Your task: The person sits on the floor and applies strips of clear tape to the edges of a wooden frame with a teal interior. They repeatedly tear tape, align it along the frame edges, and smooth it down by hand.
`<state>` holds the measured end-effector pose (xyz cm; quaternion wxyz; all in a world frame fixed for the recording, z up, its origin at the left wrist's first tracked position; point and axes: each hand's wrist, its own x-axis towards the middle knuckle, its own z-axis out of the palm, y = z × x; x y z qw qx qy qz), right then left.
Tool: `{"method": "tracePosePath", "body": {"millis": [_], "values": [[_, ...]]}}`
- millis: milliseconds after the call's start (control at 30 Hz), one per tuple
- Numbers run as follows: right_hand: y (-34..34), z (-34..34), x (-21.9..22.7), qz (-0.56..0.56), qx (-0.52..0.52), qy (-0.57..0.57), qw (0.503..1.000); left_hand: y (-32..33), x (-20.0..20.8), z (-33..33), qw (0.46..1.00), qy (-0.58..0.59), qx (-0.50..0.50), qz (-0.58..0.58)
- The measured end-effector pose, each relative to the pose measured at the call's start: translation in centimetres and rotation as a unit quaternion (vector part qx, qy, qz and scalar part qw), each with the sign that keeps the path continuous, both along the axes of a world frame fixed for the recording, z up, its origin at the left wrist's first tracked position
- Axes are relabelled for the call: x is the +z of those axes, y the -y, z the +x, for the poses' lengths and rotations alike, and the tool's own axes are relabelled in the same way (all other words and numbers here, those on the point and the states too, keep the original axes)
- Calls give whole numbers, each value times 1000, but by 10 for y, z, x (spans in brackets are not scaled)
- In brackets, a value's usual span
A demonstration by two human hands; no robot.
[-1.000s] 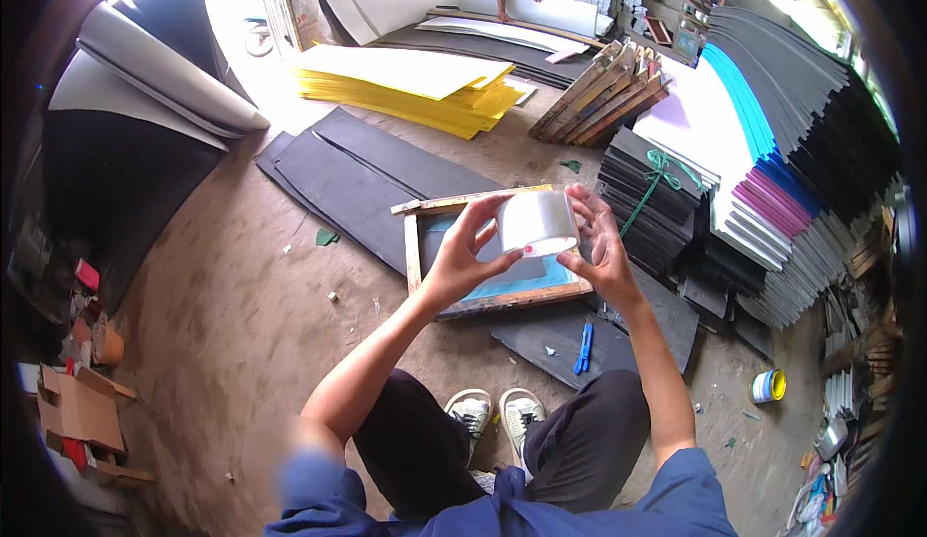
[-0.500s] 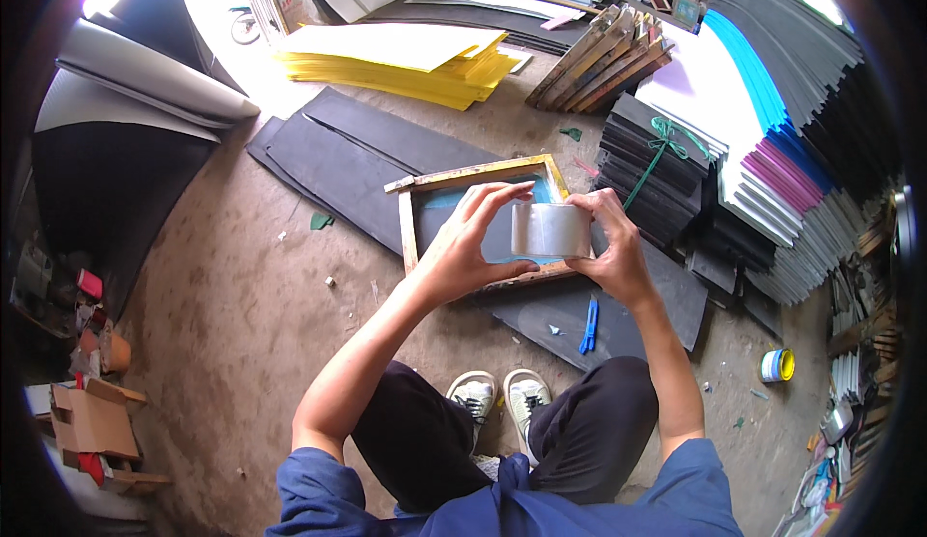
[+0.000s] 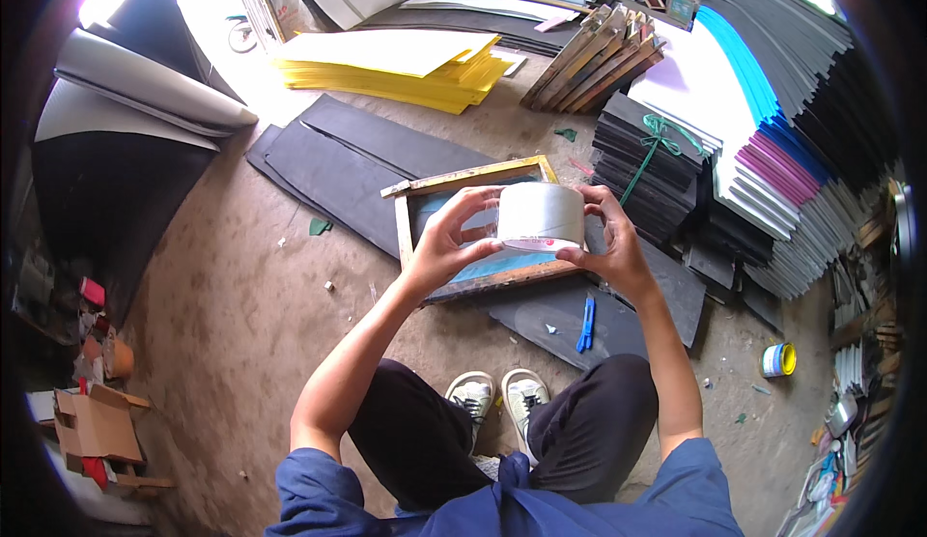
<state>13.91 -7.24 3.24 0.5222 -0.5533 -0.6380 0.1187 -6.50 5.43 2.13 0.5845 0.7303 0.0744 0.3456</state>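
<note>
Gripping a wide roll of clear tape at the centre of the view, the two hands face each other across it. The left hand curves about its left side, fingers at the upper edge and thumb at the lower; the right hand holds the right side, its thumb at the bottom corner. Beyond the roll, partly hidden by it and the hands, a wooden-framed screen with blue areas rests on long black sheets that run from upper left to lower right. A blue cutter lies on them, right of centre and below the roll. At lower right, a tin with yellow inside its rim is on the floor. A stack of yellow sheets is at upper left of centre; at upper right, green cord ties a black bundle.
</note>
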Motion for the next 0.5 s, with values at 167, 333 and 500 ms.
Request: {"method": "tracePosePath", "body": {"millis": [167, 333, 500], "values": [[-3, 2, -14, -15, 48, -122, 991, 5, -2, 3, 1000, 21, 14, -7], [-6, 3, -19, -71, 117, -297, 945, 4, -4, 5, 995, 53, 66, 45], [-9, 4, -28, -133, 143, -380, 904, 3, 1, 3, 998, 42, 46, -21]]}}
